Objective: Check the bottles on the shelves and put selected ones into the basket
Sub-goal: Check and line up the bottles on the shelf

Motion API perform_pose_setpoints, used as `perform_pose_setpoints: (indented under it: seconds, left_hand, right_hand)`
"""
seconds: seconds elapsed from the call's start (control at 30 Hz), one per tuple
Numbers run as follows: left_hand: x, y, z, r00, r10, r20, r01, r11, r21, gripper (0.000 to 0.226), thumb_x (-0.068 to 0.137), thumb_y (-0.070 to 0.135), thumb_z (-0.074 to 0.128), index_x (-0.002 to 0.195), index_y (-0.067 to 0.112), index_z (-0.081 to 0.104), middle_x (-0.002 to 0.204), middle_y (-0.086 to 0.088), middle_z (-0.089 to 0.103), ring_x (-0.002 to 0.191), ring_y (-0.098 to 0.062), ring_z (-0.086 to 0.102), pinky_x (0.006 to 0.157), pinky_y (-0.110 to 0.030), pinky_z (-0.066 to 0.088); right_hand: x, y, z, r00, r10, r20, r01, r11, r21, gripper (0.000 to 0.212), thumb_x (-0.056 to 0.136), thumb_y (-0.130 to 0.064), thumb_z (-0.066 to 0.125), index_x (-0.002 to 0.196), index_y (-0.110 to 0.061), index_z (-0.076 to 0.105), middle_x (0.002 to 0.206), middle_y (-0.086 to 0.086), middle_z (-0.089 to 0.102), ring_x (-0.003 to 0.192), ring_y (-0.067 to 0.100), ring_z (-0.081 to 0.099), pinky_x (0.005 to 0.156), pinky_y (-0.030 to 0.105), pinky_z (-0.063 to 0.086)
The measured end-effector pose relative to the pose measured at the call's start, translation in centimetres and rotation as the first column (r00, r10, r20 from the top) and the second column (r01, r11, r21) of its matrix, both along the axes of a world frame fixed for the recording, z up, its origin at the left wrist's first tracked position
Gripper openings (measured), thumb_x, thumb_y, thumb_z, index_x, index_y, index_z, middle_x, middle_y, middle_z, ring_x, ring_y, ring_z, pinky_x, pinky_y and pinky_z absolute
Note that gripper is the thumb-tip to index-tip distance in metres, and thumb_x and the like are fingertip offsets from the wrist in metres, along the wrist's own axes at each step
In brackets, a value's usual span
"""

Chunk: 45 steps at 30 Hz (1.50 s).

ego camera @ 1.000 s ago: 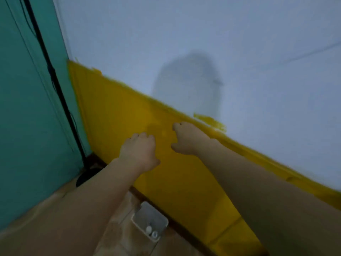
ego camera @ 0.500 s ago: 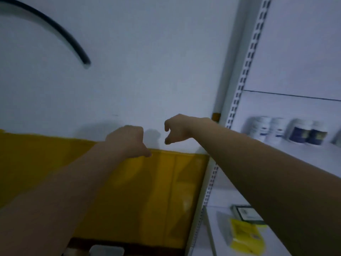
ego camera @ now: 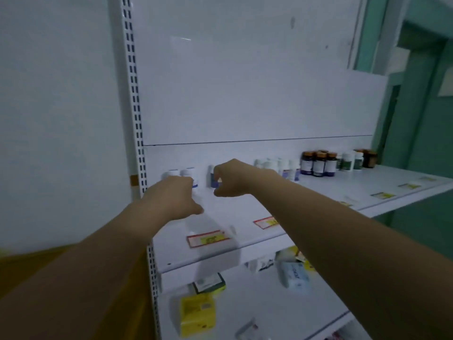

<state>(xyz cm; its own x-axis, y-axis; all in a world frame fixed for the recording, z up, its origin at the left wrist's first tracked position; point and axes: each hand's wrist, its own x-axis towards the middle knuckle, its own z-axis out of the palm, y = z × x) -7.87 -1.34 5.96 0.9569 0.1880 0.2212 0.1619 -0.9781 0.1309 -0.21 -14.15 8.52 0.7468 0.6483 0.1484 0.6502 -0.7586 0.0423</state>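
Both hands reach the upper shelf: right hand, fingers curled loosely apart, beside a white bottle (blurred); left hand fingers hidden, can't tell.

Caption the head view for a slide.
Both arms reach toward white bottles at the upper shelf's left end, left hand and right hand not yet gripping any.

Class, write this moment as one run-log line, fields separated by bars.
stage: reaching | left hand: empty, at white bottles | right hand: at blue-label bottle, grip unclear | basket: unseen
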Motion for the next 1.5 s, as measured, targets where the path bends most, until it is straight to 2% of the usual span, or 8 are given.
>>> perform_pose_setpoints:
  seconds: [0.07,0.23,0.37,0.57,1.2,1.3,1.43,1.5]
  left_hand:
    - [1.9,-3.9,-0.2,1.0,-0.016,0.015,0.016,1.0,-0.013,0.055,0.082,0.045,0.066,0.126,0.017,0.05,0.122,-0.004,0.057,0.102,-0.018,0.054,0.074,-0.026,0.04]
    - [6.3,-10.7,-0.9,0.995,0.007,0.102,-0.002,0.999,-0.046,0.052,0.08,0.045,0.067,0.124,0.021,0.052,0.118,-0.004,0.06,0.099,-0.02,0.057,0.077,-0.027,0.044]
    - [8.5,-12.9,-1.5,0.992,0.093,0.086,-0.091,0.995,-0.032,0.056,0.082,0.047,0.065,0.127,0.019,0.048,0.119,-0.005,0.057,0.103,-0.021,0.055,0.078,-0.028,0.045]
    - [11.1,-11.3,-2.4,0.971,0.238,0.027,-0.238,0.971,0.009,0.061,0.084,0.051,0.061,0.13,0.014,0.045,0.127,-0.006,0.052,0.113,-0.022,0.052,0.082,-0.029,0.044]
    - [21.0,-7.6,-6.2,0.912,0.399,-0.099,-0.392,0.917,0.079,0.067,0.086,0.065,0.046,0.13,0.015,0.044,0.13,-0.008,0.046,0.12,-0.025,0.045,0.096,-0.036,0.044]
    - [22.1,-7.3,-7.6,0.9,0.419,-0.121,-0.413,0.908,0.071,0.075,0.086,0.069,0.037,0.137,0.013,0.036,0.141,-0.009,0.038,0.131,-0.028,0.035,0.106,-0.043,0.035]
    - [22.7,-7.5,-9.2,0.872,0.405,-0.275,-0.419,0.908,0.009,0.085,0.088,0.071,0.018,0.151,0.018,-0.001,0.159,-0.004,-0.005,0.146,-0.024,-0.003,0.118,-0.048,0.003]
    - [22.8,-7.5,-9.6,0.857,0.399,-0.325,-0.425,0.905,-0.008,0.083,0.089,0.07,0.011,0.151,0.019,-0.005,0.159,-0.002,-0.011,0.146,-0.021,-0.009,0.118,-0.047,-0.003]
  right_hand:
    - [1.7,-4.4,-0.3,1.0,-0.023,0.015,0.023,1.0,0.019,0.034,0.089,-0.024,0.054,0.118,-0.006,0.055,0.109,0.011,0.059,0.098,0.026,0.054,0.068,0.026,0.042]
    - [6.9,-12.2,-1.1,1.0,-0.028,-0.002,0.028,0.998,0.05,0.045,0.091,-0.028,0.056,0.131,-0.009,0.047,0.126,0.012,0.054,0.111,0.027,0.054,0.091,0.035,0.048]
    - [10.9,-14.3,-1.7,1.0,0.017,-0.026,-0.016,0.998,0.055,0.046,0.091,-0.031,0.055,0.131,-0.01,0.046,0.127,0.012,0.054,0.111,0.027,0.053,0.094,0.038,0.048]
    - [15.1,-12.2,-3.3,0.989,0.139,-0.05,-0.135,0.988,0.071,0.054,0.091,-0.034,0.056,0.139,-0.014,0.04,0.134,0.011,0.05,0.119,0.026,0.049,0.097,0.036,0.045]
    - [28.0,-3.8,-2.8,0.965,0.262,-0.029,-0.259,0.962,0.085,0.046,0.093,-0.027,0.052,0.134,-0.009,0.042,0.13,0.015,0.049,0.117,0.029,0.049,0.096,0.038,0.044]
    - [29.4,-2.5,-2.8,0.956,0.291,-0.041,-0.285,0.953,0.102,0.047,0.096,-0.028,0.047,0.138,-0.009,0.039,0.134,0.015,0.046,0.121,0.03,0.046,0.098,0.039,0.043]
    - [30.3,-0.8,-3.7,0.944,0.322,-0.073,-0.311,0.941,0.133,0.045,0.1,-0.034,0.038,0.138,-0.01,0.039,0.134,0.016,0.043,0.12,0.031,0.047,0.098,0.039,0.042]
    - [30.2,-0.3,-4.5,0.94,0.33,-0.091,-0.314,0.937,0.15,0.043,0.1,-0.035,0.038,0.135,-0.008,0.041,0.131,0.017,0.043,0.116,0.032,0.048,0.093,0.038,0.042]
